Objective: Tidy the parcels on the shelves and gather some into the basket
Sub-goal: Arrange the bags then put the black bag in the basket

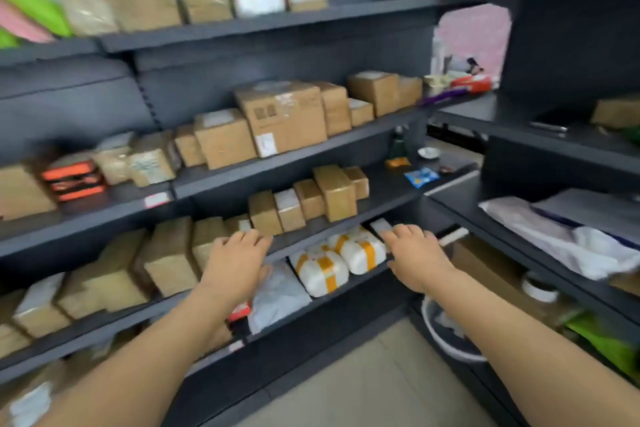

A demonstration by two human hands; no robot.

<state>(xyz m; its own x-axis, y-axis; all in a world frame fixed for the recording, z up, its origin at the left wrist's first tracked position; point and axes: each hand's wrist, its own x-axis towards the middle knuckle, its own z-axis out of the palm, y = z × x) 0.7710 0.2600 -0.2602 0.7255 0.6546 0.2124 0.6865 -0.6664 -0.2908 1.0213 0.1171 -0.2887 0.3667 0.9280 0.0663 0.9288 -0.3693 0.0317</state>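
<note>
Both my arms reach toward the dark shelving. My left hand (237, 258) hovers with relaxed fingers at the edge of a shelf (301, 239), just in front of small brown boxes (265, 213) and above a grey mailer bag (277, 295). My right hand (415, 253) spreads open over the lower shelf, beside two white parcels with orange tape (360, 253) and touching or just above a small white parcel (381, 227). Neither hand holds anything. A white basket (446, 336) sits low at the right, partly behind my right forearm.
Cardboard boxes (284, 118) fill the upper shelves. Flat brown parcels (169, 256) lean at the left. A second dark shelf unit at the right holds grey and white bags (568, 236) and a green bag (602, 340). Beige floor (381, 385) lies between the units.
</note>
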